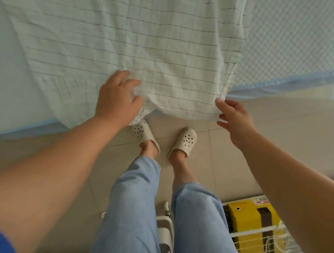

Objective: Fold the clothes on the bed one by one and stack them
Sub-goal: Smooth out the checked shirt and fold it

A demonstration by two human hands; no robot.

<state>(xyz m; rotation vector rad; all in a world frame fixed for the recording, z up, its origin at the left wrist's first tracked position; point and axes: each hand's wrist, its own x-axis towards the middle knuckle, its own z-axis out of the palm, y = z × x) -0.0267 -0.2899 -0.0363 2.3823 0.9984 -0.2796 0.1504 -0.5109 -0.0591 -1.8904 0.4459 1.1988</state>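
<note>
A white shirt with a thin dark grid pattern [146, 49] lies spread over the bed, its near edge hanging past the bed's side above the floor. My left hand [115, 99] rests on the shirt's near edge and bunches a fold of the cloth under the fingers. My right hand [233, 117] pinches the shirt's near right corner between thumb and fingers. The far part of the shirt runs out of the frame at the top.
The bed [292, 40] has a pale textured cover with a light blue edge. My legs in light blue jeans and white perforated slippers [184, 140] stand on beige floor tiles. A white wire basket with a yellow box [253, 224] sits at the lower right.
</note>
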